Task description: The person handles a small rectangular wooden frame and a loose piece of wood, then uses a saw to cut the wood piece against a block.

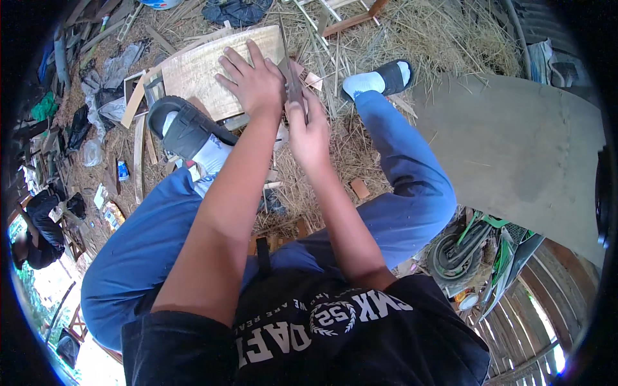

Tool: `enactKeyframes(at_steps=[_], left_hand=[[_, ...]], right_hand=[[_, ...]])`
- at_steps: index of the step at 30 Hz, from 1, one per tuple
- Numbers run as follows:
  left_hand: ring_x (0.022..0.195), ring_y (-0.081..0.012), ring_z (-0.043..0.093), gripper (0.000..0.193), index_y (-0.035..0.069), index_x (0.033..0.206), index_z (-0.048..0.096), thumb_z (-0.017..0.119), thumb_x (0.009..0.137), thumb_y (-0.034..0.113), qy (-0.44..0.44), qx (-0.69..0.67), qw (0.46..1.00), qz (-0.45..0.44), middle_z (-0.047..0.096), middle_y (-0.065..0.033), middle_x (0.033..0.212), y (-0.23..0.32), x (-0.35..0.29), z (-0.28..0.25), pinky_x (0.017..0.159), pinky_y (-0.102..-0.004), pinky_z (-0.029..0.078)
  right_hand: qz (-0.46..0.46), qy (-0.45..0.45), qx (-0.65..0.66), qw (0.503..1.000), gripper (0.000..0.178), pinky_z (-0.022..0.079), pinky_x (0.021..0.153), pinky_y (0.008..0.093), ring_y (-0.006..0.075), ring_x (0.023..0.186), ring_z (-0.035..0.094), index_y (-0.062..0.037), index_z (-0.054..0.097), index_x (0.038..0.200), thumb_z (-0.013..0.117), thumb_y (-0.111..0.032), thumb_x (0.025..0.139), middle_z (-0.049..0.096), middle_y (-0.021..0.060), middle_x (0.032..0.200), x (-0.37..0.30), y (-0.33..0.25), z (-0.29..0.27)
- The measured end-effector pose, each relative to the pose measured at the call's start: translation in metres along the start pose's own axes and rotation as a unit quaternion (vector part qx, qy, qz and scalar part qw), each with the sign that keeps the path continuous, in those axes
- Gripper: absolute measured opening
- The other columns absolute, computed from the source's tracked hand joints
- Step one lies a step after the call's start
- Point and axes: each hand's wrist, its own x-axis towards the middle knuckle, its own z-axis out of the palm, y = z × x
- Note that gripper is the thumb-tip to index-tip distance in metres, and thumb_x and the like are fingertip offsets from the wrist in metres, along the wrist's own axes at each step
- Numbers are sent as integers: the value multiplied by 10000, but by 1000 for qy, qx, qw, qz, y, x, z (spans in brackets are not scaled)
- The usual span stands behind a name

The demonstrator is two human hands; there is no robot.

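Observation:
My left hand (254, 83) lies flat with fingers spread on a pale wooden board (199, 74), near its right end. My right hand (308, 132) is closed round the near end of what looks like a handsaw (291, 80). Its dark, tapering blade points away from me along the board's right edge. The teeth are too small to make out, and my fingers hide most of the handle. My left foot, in a black slide sandal (187, 128), rests against the board's near edge. Beneath the board, a support is partly visible.
Straw and wood scraps (360, 188) cover the ground. A wooden ladder-like frame (341, 26) lies beyond the board. To the right are a large grey sheet (515, 148) and a green motorbike (457, 254). A blue can (123, 170) stands at left, and another person (42, 228) is farther left.

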Motion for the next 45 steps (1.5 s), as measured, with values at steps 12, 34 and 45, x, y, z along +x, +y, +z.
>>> enactKeyframes(at_steps=[12,34,45], left_hand=[[1549,-498,184,605,136,1610,386,438,1044,342,15,1,1000,4,264,-304,1654,-2,1,2,1226,-692,107],[1543,-499,206,608,141,1605,396,448,1037,350,17,8,1000,-2,276,-307,1649,-3,1,6,1217,-702,130],[1543,-503,205,601,130,1606,387,438,1046,343,15,5,1000,0,270,-310,1649,-4,-1,3,1221,-697,125]], right_hand=[[-14,-5,-31,999,502,519,887,366,236,963,651,59,448,1492,524,-165,1049,640,212,1201,-5,-3,-2],[25,-6,-9,1000,495,439,1114,394,335,1304,609,40,465,1493,511,-134,1031,603,264,1398,-19,-12,-5],[105,-48,19,993,475,460,1092,396,324,1271,636,38,491,1464,532,-136,1024,645,257,1332,-12,-29,-12]])
